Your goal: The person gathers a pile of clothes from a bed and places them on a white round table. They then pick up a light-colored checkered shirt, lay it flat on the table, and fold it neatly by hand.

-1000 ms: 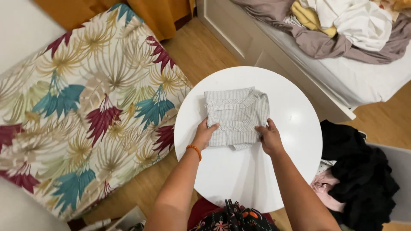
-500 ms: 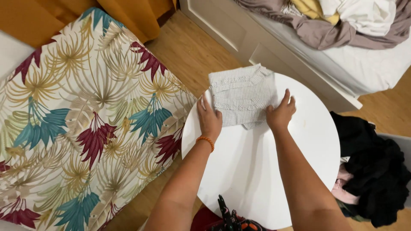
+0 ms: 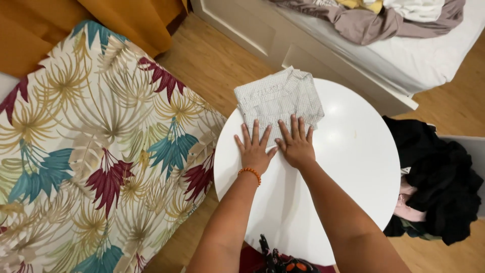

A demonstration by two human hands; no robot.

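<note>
Pressing down flat, my left hand (image 3: 255, 149) and right hand (image 3: 295, 141) lay side by side, fingers spread and released, on the near edge of a folded white checked shirt (image 3: 279, 98). It sat at the far edge of the round white tabletop (image 3: 353, 167), beside a leafy mattress (image 3: 91, 151).

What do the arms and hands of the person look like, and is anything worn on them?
Both forearms are bare, with no sleeves showing. The left hand has an orange beaded bracelet around its wrist. The right hand wears nothing: no ring, watch or glove is visible on either hand.
</note>
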